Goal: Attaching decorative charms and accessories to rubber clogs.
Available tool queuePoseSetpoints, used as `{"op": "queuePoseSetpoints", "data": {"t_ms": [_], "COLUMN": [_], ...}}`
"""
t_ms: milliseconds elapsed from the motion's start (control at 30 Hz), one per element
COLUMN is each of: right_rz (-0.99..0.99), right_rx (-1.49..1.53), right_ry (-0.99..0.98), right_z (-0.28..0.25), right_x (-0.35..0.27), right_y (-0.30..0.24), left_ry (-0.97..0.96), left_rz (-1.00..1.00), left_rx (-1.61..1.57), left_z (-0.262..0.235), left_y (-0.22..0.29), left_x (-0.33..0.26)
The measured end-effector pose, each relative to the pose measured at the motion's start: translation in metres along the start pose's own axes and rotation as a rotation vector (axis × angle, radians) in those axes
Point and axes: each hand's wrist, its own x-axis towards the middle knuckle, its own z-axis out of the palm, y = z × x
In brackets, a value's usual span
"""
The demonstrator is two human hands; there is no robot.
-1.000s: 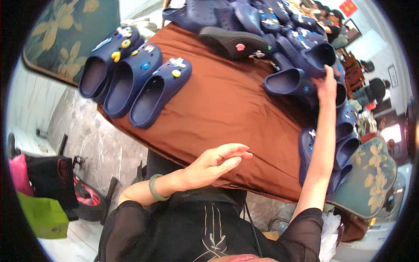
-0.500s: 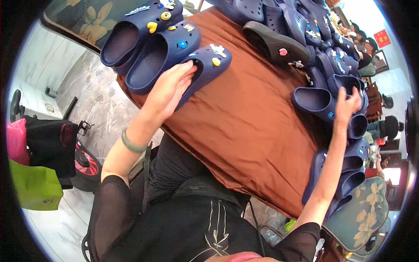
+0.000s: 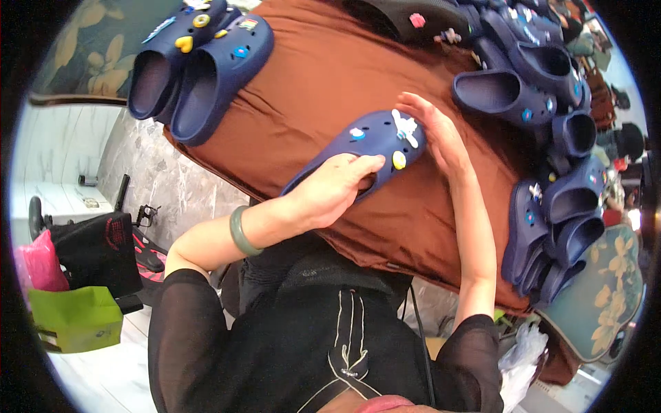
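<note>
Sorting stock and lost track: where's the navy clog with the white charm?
The navy clog is mid-frame in the head view, over the brown cloth, gripped by the left hand, right hand touching its toe.

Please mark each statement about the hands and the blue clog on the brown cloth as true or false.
1. The left hand grips the navy clog. True.
2. The right hand rests on a green bag. False: it touches the clog's toe end.
3. The clog carries small charms. True.
4. The brown cloth is bare apart from this clog. False: more navy clogs lie on it.
</note>
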Motion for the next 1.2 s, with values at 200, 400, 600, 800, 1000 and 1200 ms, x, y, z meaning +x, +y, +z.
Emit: {"op": "queuePoseSetpoints", "data": {"t_ms": [200, 400, 600, 800, 1000, 1200], "right_rz": [-0.21, -0.229, -0.368, -0.517, -0.493, -0.378], "right_rx": [-0.409, -0.546, -0.815, -1.132, -1.021, -0.739], "right_ry": [-0.131, -0.089, -0.088, 0.135, 0.317, 0.426], "right_z": [-0.008, 0.001, 0.01, 0.029, 0.02, 0.003], "right_x": [-0.016, -0.018, -0.017, -0.015, -0.007, -0.012], "right_y": [-0.002, -0.004, -0.013, -0.01, 0.001, 0.017], "left_ry": [0.08, 0.039, 0.075, 0.086, 0.049, 0.057], "left_rz": [0.04, 0.078, 0.035, 0.073, 0.117, 0.096], "left_rx": [0.172, 0.276, 0.233, 0.268, 0.235, 0.234], "left_z": [0.018, 0.015, 0.018, 0.011, 0.013, 0.011], "left_y": [0.002, -0.008, -0.006, -0.008, -0.013, -0.01], "left_x": [0.01, 0.021, 0.018, 0.022, 0.025, 0.022]}}
